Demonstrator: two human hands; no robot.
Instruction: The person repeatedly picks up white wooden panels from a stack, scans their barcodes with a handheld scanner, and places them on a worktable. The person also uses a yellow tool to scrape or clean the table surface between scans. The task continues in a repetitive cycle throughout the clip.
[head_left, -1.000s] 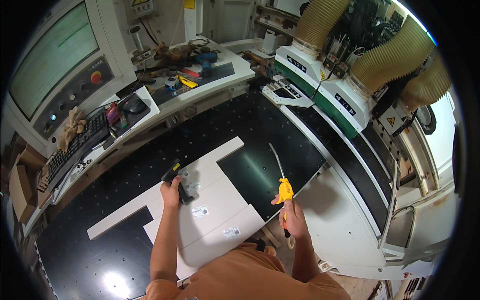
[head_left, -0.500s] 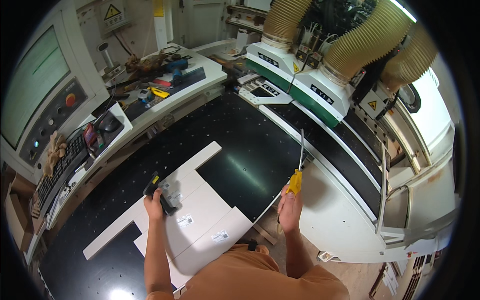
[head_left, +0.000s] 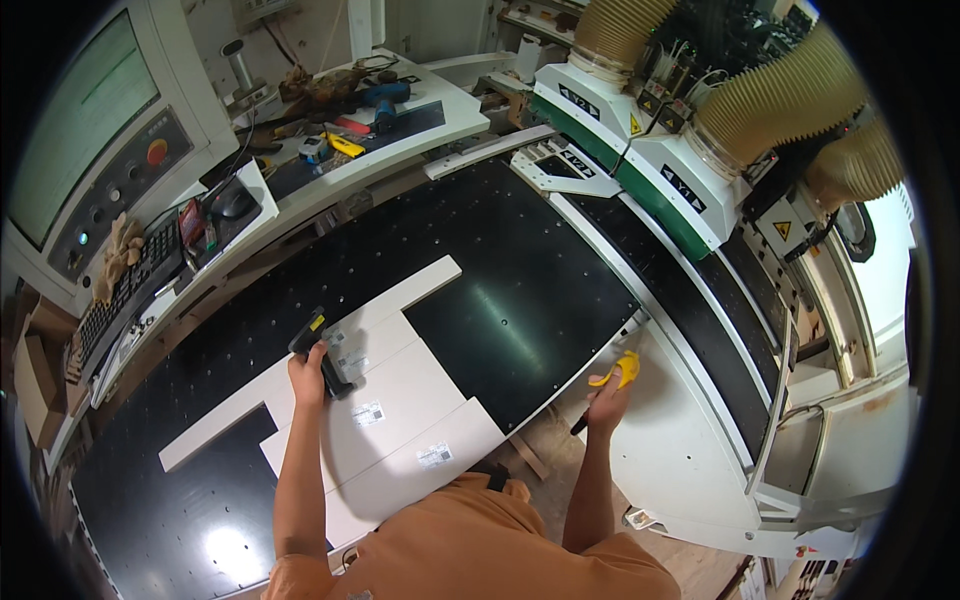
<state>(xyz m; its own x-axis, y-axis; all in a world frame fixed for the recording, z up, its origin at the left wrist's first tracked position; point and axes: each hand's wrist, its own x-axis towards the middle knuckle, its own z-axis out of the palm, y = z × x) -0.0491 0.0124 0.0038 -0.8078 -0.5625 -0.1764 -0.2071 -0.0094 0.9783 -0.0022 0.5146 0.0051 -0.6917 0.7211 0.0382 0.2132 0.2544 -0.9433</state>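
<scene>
My left hand is closed round the grip of a black handheld barcode scanner, held over pale boards. Several flat boards lie side by side on a black machine table; printed labels are stuck on them. Off to the right, my right hand grips a yellow air blow gun. Its thin metal nozzle points away from me, and a black end sticks out below the hand. The gun is over the white machine side panel, apart from the boards.
At the left stand a control panel with a screen, a keyboard and a mouse. A side bench carries tools, among them a blue drill. White-and-green machine heads with ribbed hoses fill the far right.
The whole view has shifted a little. My right hand has turned the air blow gun, so its yellow body now lies more sideways and its nozzle looks shorter. The scanner stays over the boards.
</scene>
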